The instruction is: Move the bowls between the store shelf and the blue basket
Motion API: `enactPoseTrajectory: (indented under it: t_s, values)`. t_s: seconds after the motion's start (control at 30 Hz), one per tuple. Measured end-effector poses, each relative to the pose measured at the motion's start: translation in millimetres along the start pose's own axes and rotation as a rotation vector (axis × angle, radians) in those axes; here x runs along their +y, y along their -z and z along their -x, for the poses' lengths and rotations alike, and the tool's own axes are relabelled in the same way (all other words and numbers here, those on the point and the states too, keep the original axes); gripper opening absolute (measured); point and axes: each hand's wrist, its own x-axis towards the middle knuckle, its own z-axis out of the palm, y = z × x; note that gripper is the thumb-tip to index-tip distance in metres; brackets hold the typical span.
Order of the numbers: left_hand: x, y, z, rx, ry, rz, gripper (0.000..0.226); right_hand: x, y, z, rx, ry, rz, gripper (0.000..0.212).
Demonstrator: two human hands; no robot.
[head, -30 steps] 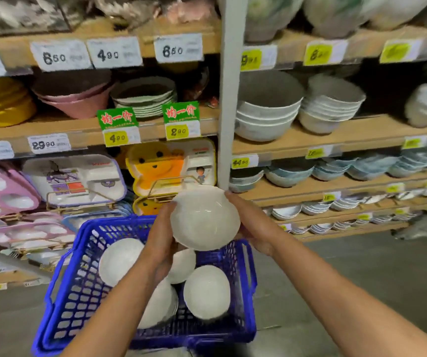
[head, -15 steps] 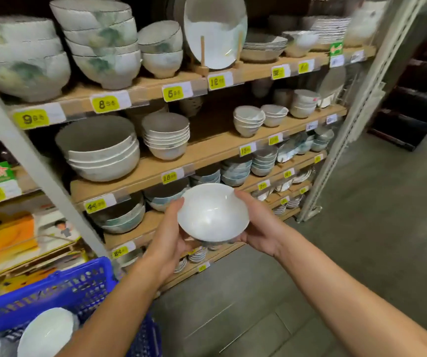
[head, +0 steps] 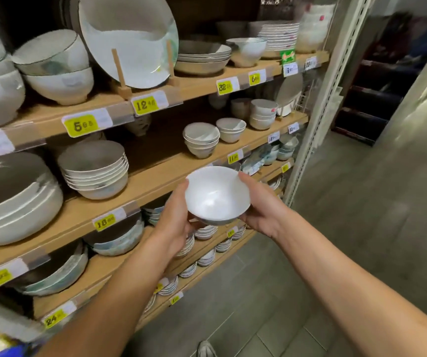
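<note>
White glazed bowl, likely slick and fragile, cradled by curled fingers, left hand at nine o'clock, right hand at three.

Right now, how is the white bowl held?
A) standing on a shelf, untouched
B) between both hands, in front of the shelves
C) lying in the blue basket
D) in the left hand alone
B: the left hand and the right hand cup the white bowl from either side, clear of the shelf.
</note>
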Motion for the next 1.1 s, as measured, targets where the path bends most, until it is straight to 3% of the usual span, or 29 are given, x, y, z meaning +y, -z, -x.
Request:
enactPoseTrajectory:
  t_s: [0.23, 0.47, 0.63, 0.77, 0.87, 1.1]
  values:
    - [40.5, -38.2, -107.5, -0.051, 0.006, 0.003, 0.034, -59.8, -5.0, -97.9, -0.011, -0.006, -0.048, 0.017]
    - [80.1, -55.8, -181.2, -0.021, -0.084, 0.029, 0.027, -110.6, -20.4, -188.5, -0.074, -0.017, -0.029, 0.036]
    - [74.1, -60.3, -213.2, 0.154, -0.2, 0.007, 0.044, -121.0, -27.2, -239.0, -0.135, -0.025, -0.001, 0.041]
    - [71.7, -67.3, -233.8, 0.32, -0.229, 0.042, 0.044, -121.7, -32.4, -267.4, -0.267, -0.035, -0.031, 0.033]
    - [71.6, -70.9, -249.5, 0.43, -0.284, 0.023, 0.038, -126.1, -38.4, -288.3, -0.334, -0.061, 0.052, 0.04]
    - [68.5, -67.4, -289.2, 0.69, -0.399, -0.252, 0.033, -120.4, -49.4, -330.8, -0.309, 0.031, 0.078, 0.033]
